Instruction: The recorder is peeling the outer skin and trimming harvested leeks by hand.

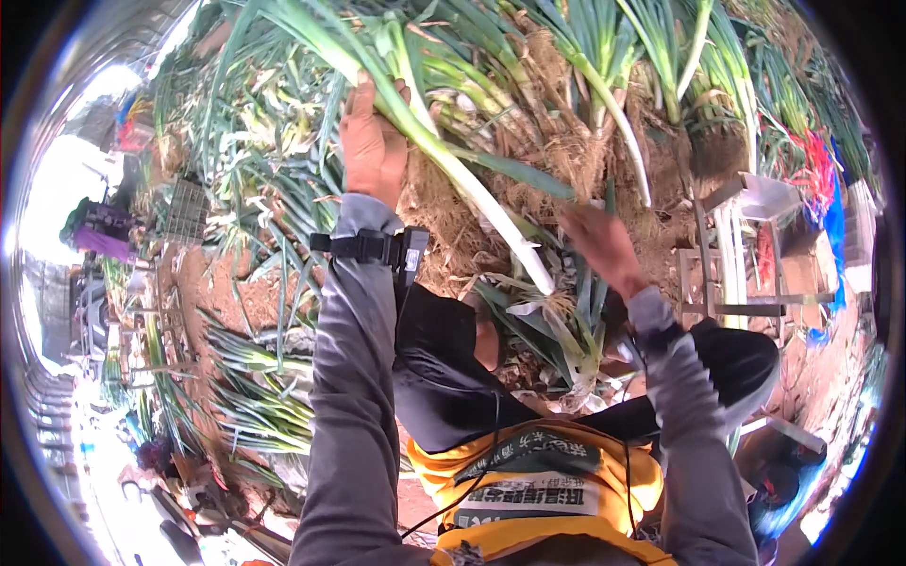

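Note:
A long green onion (495, 209) with a bare white shank slants down across the middle, its root end toward my lap. My left hand (375, 151) grips it higher up, near where the green leaves start. My right hand (604, 250) is right of the white shank, close to the tip of a loose dark green leaf (528, 176). Its fingers are partly blurred, so whether it pinches anything is unclear. Below, between my legs, lie torn leaves and root scraps (571, 344).
Untrimmed green onions (557, 113) with soil-caked roots are heaped ahead of me. A bundle of cleaned green onions (260, 387) lies at left, near scattered leaf waste (274, 141). A metal-and-wood frame (731, 307) stands at right, beside blue and red plastic strips (826, 203).

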Available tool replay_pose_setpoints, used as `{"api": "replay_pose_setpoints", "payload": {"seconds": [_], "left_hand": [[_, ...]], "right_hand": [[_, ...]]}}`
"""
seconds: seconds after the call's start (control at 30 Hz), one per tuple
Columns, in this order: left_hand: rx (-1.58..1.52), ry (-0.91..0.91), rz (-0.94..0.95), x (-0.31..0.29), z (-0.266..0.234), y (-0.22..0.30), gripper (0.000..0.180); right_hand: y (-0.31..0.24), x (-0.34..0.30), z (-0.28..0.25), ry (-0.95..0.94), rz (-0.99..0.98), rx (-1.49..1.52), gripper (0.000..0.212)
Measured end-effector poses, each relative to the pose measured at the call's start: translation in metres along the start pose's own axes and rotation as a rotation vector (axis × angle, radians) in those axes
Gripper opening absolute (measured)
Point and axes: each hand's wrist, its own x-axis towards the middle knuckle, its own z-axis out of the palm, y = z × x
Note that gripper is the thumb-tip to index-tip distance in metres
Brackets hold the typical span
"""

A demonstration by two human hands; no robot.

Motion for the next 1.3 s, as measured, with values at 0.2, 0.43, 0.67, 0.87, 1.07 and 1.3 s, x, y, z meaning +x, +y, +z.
{"api": "replay_pose_setpoints", "payload": {"seconds": [0.2, 0.43, 0.67, 0.87, 1.07, 1.3], "left_hand": [[0.013, -0.182, -0.158, -0.029, 0.05, -0.029, 0.03], [0.025, -0.266, -0.143, -0.029, 0.051, -0.036, 0.025], [0.033, -0.253, -0.11, -0.029, 0.045, -0.036, 0.026], [-0.014, -0.217, -0.043, -0.001, 0.03, -0.016, 0.02], [0.048, -0.192, 0.071, 0.018, 0.007, 0.017, 0.02], [0.038, -0.186, 0.095, 0.024, -0.009, 0.013, 0.016]], "right_hand": [[-0.12, 0.112, -0.012, 0.032, -0.445, 0.159, 0.048], [-0.128, 0.116, 0.0, 0.17, -0.461, 0.18, 0.035], [-0.136, 0.062, -0.018, -0.011, -0.41, 0.394, 0.03], [-0.09, 0.028, -0.028, 0.027, -0.306, 0.763, 0.015], [0.003, -0.019, -0.01, -0.083, -0.213, 0.243, 0.025], [0.169, -0.111, 0.058, -0.447, 0.348, -0.201, 0.042]]}}
